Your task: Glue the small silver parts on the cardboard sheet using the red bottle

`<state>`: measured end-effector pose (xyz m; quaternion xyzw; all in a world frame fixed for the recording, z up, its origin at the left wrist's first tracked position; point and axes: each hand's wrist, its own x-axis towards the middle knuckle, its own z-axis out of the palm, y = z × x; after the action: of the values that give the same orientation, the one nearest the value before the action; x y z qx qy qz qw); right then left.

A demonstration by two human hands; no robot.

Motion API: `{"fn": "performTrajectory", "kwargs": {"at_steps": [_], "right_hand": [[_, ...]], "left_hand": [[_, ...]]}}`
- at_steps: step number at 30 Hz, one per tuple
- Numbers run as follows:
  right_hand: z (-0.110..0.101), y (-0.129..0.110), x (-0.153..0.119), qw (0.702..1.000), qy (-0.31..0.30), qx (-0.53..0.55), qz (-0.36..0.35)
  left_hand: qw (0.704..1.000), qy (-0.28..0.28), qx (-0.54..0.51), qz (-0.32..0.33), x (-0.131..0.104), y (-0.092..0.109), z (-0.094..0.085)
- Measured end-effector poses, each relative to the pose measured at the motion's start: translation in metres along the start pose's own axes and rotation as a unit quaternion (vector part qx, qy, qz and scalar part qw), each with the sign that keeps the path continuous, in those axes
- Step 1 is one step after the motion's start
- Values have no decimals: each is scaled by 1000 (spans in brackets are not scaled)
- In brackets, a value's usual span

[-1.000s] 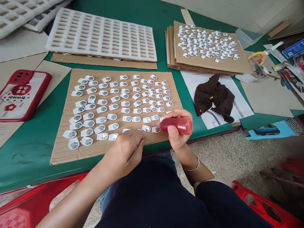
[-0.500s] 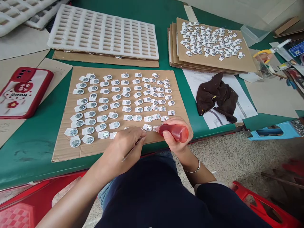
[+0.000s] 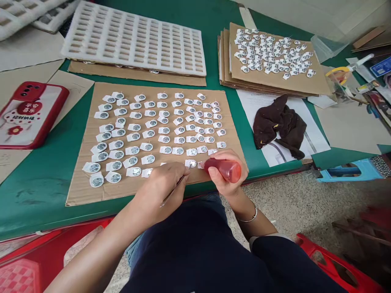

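My left hand (image 3: 167,183) is closed round a thin metal tool (image 3: 172,191), like tweezers or a pick, slanting down to the right. Its tip is at a small white tag with a round silver piece (image 3: 192,163) near the front edge of a cardboard sheet (image 3: 100,194). In my right hand (image 3: 227,179) lies a red squeeze bottle (image 3: 224,169), tilted so its nozzle points left, close to that piece. Several more such white-and-silver pieces (image 3: 133,149) lie in rows across the cardboard. My hands hide some of the front row.
A white gridded foam tray (image 3: 134,40) lies behind on cardboard. At back right, stacked cardboard (image 3: 317,83) bears many similar pieces. A dark brown cloth (image 3: 279,124) rests on a paper sheet (image 3: 271,156). A phone in a red case (image 3: 58,101) lies left; yellow-handled scissors (image 3: 339,73) far right.
The view has shifted slightly. Both hands keep their grips and nearly the same places, with the tool's tip still at the same front piece.
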<state>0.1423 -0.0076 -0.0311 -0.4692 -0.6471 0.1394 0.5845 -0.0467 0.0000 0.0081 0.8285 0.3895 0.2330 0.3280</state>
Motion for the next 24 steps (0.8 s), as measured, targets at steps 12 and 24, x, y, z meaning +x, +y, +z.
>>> {"fn": "performTrajectory", "kwargs": {"at_steps": [12, 24], "right_hand": [[-2, 0, 1, 1000, -12, -11, -17], [-2, 0, 0, 1000, -11, 1, 2]], "left_hand": [[1000, -7, 12, -22, -1, 1, 0], [1000, -7, 7, -26, 1, 1, 0]]}}
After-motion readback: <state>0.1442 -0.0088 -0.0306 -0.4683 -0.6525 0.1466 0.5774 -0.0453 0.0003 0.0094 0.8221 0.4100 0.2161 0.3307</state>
